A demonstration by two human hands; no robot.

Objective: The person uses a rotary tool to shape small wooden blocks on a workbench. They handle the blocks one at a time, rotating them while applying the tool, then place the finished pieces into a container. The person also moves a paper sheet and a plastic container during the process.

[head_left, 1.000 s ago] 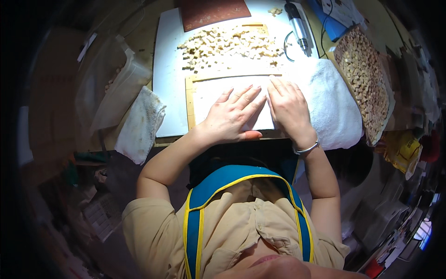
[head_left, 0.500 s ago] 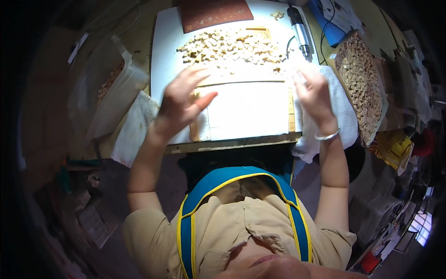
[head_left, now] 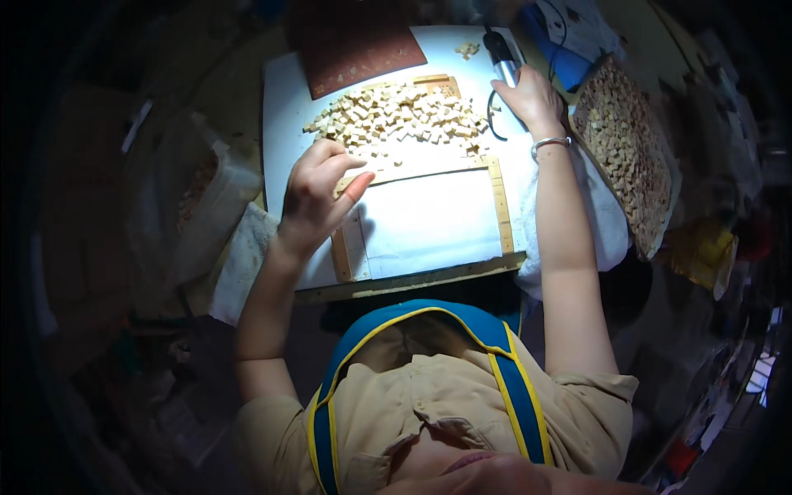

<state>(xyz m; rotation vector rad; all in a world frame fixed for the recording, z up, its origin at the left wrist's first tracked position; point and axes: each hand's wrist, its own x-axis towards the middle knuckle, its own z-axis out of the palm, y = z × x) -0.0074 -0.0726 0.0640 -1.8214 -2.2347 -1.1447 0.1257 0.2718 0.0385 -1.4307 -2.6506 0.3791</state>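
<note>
The left hand (head_left: 318, 194) is raised over the left edge of a flat wooden frame (head_left: 501, 206) that lies on a white work board (head_left: 285, 107). Its fingers are loosely curled and nothing is held in them; whether the fingertips touch the frame cannot be told. A white sheet of paper (head_left: 429, 219) is laid inside the frame, filling its lower part.

The right hand (head_left: 532, 99) is stretched to the far right corner of the board, where it is closed around a slim silver and black pen-shaped tool (head_left: 500, 58). The tool's dark cord (head_left: 491, 124) is looped on the board just beside the hand. A silver bangle (head_left: 551, 144) is worn on that wrist.

A heap of small pale wooden cubes (head_left: 396, 120) is spread across the upper part of the board, just above the paper and between the 2 hands. A reddish-brown rectangular mat (head_left: 355, 49) is placed at the far edge, touching the heap's upper left. To the right, well apart from the frame, a flat tray filled with more small cubes (head_left: 623, 148) is seen tilted. A white cloth (head_left: 606, 223) is spread under the right forearm, and a clear plastic bag (head_left: 202, 198) is set left of the board.
</note>
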